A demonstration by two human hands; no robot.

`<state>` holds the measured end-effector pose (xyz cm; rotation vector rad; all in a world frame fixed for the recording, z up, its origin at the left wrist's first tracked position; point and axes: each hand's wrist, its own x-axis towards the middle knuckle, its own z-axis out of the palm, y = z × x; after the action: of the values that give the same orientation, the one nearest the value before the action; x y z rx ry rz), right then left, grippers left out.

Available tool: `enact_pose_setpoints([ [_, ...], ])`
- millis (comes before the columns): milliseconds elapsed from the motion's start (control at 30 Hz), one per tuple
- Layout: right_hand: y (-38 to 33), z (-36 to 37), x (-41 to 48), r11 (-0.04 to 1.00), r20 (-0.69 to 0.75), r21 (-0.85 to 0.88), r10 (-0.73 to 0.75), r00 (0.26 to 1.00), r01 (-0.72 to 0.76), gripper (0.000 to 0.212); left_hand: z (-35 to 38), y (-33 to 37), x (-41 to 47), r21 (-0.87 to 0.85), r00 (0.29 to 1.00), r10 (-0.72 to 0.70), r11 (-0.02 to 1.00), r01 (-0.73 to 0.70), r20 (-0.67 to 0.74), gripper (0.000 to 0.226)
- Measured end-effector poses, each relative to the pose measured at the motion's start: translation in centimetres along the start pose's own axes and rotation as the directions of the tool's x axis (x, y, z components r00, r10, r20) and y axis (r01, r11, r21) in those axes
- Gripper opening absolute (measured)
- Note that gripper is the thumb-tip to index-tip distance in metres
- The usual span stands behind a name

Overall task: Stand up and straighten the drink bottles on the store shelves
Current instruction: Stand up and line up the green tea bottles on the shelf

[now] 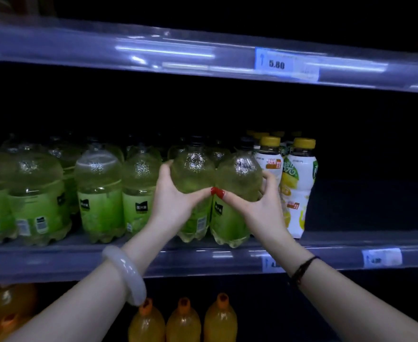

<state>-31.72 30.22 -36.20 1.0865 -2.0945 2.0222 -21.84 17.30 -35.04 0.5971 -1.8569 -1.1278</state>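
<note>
Closest to me, three orange drink bottles [183, 322] stand down below (blurry extras off left). Up on the middle shelf [79, 257], left hand [176, 193] wraps one green bottle [193, 169] and right hand [255, 206] wraps its neighbour [240, 174]. Both are upright, touching, at the front lip. They look full, so heavy-ish and probably slick; grab the waist. Four more green ones [99, 193] sit to the left, with two yellow-capped lemon drinks [299, 183] on the right.
</note>
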Motion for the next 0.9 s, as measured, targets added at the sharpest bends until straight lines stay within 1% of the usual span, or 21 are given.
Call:
enact_pose_setpoints([
  [67,0.3,0.2,0.6,1.000,0.036,0.008,0.009,0.999,-0.010,0.087,0.3,-0.3,0.3,0.051,1.000,-0.029,0.998,0.028,0.004,0.102],
  [133,0.6,0.6,1.3,1.000,0.025,-0.012,0.010,1.000,-0.010,0.078,0.6,-0.5,0.5,0.073,0.999,-0.035,0.997,0.035,-0.002,0.100],
  [267,1.7,1.7,2.4,0.997,-0.025,-0.074,0.035,0.999,-0.036,0.082,0.9,-0.7,1.0,0.149,0.997,-0.082,0.985,0.081,0.001,0.101],
  [333,1.8,2.1,2.8,0.995,-0.046,-0.086,0.041,0.998,-0.045,0.077,1.0,-0.6,1.1,0.191,0.996,-0.091,0.977,0.091,-0.008,0.101],
  [367,1.9,2.3,3.0,0.995,-0.055,-0.089,0.044,0.998,-0.049,0.075,1.0,-0.5,1.0,0.209,0.996,-0.093,0.973,0.095,-0.016,0.099],
  [467,2.3,2.8,3.4,0.995,-0.070,-0.084,0.048,0.996,-0.054,0.079,1.0,-0.6,0.9,0.256,0.996,-0.080,0.963,0.088,-0.041,0.092],
  [633,2.6,3.3,3.5,0.996,-0.044,-0.071,0.060,0.997,-0.063,0.078,0.7,-0.8,0.7,0.272,0.996,-0.060,0.959,0.076,-0.068,0.096],
  [800,3.1,3.4,2.8,0.997,-0.013,-0.067,0.041,0.999,-0.042,0.058,0.6,-0.6,0.6,0.269,0.996,-0.055,0.960,0.072,-0.070,0.096],
  [833,3.1,3.4,2.6,0.997,-0.017,-0.068,0.034,0.999,-0.035,0.059,0.6,-0.6,0.5,0.267,0.997,-0.049,0.961,0.065,-0.065,0.096],
  [900,3.2,3.3,2.5,0.996,-0.019,-0.083,0.035,0.999,-0.037,0.071,0.5,-1.0,0.5,0.263,0.998,-0.029,0.964,0.043,-0.058,0.097],
])
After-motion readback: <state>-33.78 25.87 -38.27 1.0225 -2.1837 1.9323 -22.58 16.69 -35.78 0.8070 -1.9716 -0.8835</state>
